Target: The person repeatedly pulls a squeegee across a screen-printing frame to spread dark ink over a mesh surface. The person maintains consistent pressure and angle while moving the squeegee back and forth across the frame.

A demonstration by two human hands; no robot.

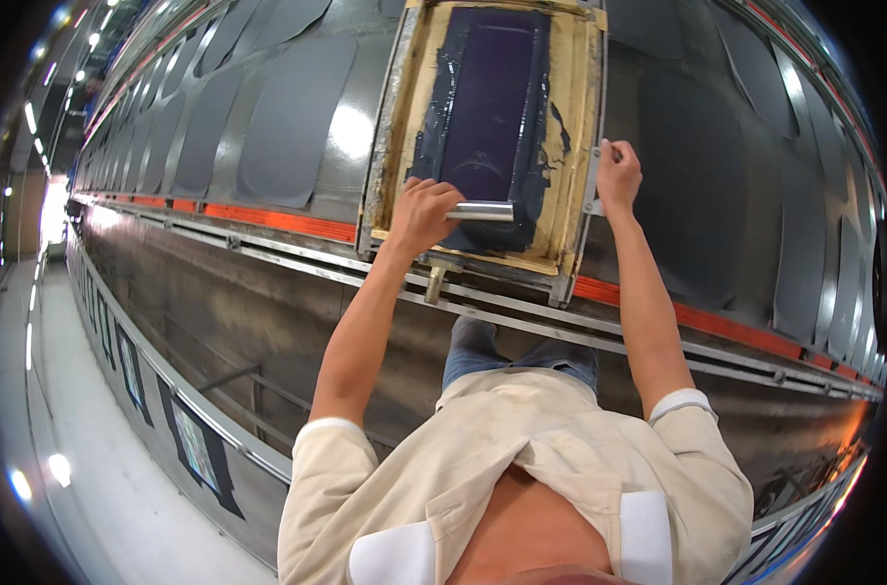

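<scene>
A screen-printing frame [576, 117] with pale, stained inner edges holds a dark purple stencil area [487, 107], with wet dark ink along its sides. Over its lower part lies a silver metal bar [487, 211], and my left hand [426, 207] is closed round its left end. My right hand [619, 175] is closed at the frame's right edge, beside a metal bracket [593, 190]; I cannot make out exactly what its fingers grip. A brass-coloured metal fitting [436, 281] sticks down from the frame's near edge.
The long glossy table [351, 127] carries several grey rounded pieces [280, 132] on both sides of the frame, with a red strip [280, 222] and metal rails along its near edge. A walkway [44, 390] with a railing [249, 450] runs along the left.
</scene>
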